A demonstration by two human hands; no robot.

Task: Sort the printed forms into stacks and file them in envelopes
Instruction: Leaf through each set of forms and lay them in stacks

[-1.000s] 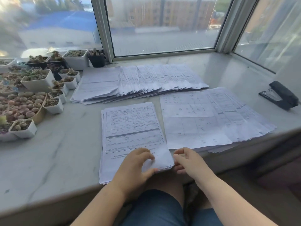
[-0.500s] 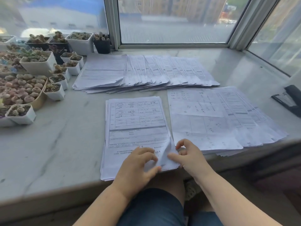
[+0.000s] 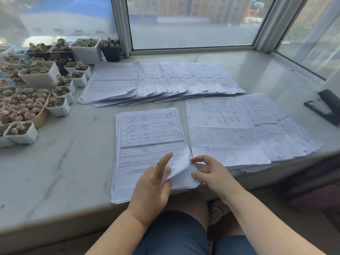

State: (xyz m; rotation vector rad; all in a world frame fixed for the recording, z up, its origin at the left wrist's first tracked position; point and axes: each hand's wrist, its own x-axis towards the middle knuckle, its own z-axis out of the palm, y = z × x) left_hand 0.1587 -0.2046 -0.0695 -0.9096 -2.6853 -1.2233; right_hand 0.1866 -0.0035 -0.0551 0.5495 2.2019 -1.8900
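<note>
Lifting top form (image 3: pixel 150 137) corner: left hand (image 3: pixel 152 188), right hand (image 3: pixel 211 173) grip pinching; stapler (image 3: pixel 325 107) right, succulent pots (image 3: pixel 36 92) left.

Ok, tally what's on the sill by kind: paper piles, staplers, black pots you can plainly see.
Paper piles: 3 (near stack, far fan, right fan)
Staplers: 1
Black pots: 1 plainly seen; others by the plants are hidden
Total: 5
</note>
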